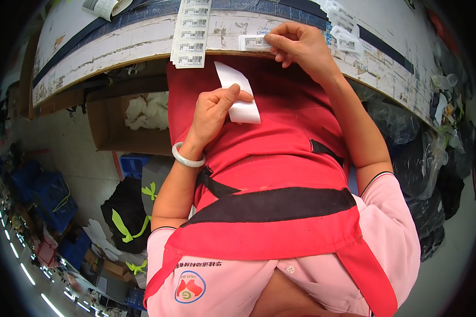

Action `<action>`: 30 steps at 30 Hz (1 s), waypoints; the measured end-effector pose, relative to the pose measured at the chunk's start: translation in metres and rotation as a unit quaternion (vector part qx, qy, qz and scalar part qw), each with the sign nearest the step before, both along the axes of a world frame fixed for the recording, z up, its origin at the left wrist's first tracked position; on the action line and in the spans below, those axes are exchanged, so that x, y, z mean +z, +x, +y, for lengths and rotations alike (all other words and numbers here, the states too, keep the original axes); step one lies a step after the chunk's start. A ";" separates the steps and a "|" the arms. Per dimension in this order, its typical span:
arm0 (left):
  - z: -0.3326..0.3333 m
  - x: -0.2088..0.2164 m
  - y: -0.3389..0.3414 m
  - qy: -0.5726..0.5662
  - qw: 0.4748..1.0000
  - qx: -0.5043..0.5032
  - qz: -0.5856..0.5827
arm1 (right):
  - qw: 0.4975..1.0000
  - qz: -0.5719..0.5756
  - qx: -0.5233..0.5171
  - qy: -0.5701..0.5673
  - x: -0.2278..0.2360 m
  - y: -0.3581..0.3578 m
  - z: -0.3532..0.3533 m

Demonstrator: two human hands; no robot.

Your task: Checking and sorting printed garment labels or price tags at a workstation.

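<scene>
Here, the right hand [300, 46] pinches a label [255, 42] at the table edge [143, 50], the left hand [215, 109] grips a blank backing slip [241, 100], and a label strip [191, 33] hangs unused at far left.

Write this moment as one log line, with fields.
left hand: holds white paper strip | right hand: pinches barcode label at table edge

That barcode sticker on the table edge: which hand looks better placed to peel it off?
Probably the right hand: its fingertips already pinch the barcode sticker, while the left hand holds a white paper strip.
</scene>
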State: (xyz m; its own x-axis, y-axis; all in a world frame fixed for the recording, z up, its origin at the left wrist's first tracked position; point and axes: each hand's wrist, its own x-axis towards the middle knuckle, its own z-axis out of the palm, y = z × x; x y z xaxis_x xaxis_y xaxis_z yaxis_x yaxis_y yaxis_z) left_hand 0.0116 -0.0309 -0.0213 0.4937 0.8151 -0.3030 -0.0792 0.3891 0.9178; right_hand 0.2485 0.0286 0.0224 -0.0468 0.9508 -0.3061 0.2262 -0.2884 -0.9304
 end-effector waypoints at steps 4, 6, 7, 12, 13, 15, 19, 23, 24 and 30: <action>0.000 -0.003 0.001 0.033 0.999 0.000 0.003 | 1.000 0.019 -0.003 -0.011 -0.001 0.001 0.000; -0.002 -0.002 0.001 0.005 1.000 -0.002 -0.001 | 1.000 0.001 -0.010 -0.018 -0.002 0.000 -0.001; -0.001 -0.003 0.002 0.005 1.000 -0.002 -0.002 | 1.000 0.000 -0.010 -0.018 -0.002 -0.001 0.000; 0.000 -0.001 0.002 0.010 1.000 -0.003 0.001 | 1.000 -0.010 -0.001 0.002 -0.002 0.000 0.003; 0.001 -0.003 0.001 0.009 1.000 -0.003 0.000 | 1.000 -0.011 -0.002 0.001 -0.002 -0.001 0.004; 0.003 -0.007 0.000 0.033 0.999 -0.002 0.002 | 1.000 -0.016 -0.006 -0.005 -0.001 -0.004 0.006; 0.002 -0.004 0.002 0.002 1.000 -0.004 -0.003 | 1.000 -0.031 0.002 0.001 -0.002 -0.003 0.006; -0.001 -0.007 0.003 0.032 0.999 -0.001 0.006 | 0.999 -0.034 0.003 0.001 -0.002 -0.003 0.004; -0.001 -0.007 0.003 0.030 1.000 -0.001 0.008 | 0.999 -0.040 0.003 0.002 -0.002 -0.003 0.004; -0.001 -0.008 0.001 0.019 1.000 -0.011 0.019 | 0.998 -0.061 0.011 0.002 0.000 -0.005 0.004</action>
State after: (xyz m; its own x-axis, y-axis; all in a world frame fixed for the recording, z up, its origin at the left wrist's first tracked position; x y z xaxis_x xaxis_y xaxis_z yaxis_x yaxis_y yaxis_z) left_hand 0.0129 -0.0319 -0.0289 0.5013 0.8151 -0.2903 -0.0358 0.3548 0.9343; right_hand 0.2435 0.0328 0.0225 -0.0295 0.9512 -0.3072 0.3441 -0.2789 -0.8966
